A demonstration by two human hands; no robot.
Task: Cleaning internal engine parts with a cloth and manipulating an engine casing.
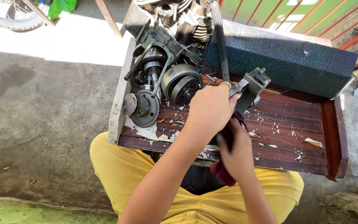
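Observation:
My left hand (pixel 210 108) grips a grey metal engine part (pixel 251 86) with a blocky head, holding it over the worn wooden bench (pixel 295 137). A ring shows on one finger. Just below it, my right hand (pixel 236 146) clutches a dark red rag (pixel 224 170) pressed up against the part's lower end. To the left of my hands lie a toothed gear with a shiny hub (pixel 141 107) and a round clutch drum (pixel 182 84).
An engine block with fins (pixel 175 25) stands at the bench's far left. A dark teal patterned box (pixel 282 54) lies along the back. A black hose (pixel 220 41) runs down past it. Bare concrete floor (pixel 42 124) spreads to the left; a bicycle wheel (pixel 5 16) sits top left.

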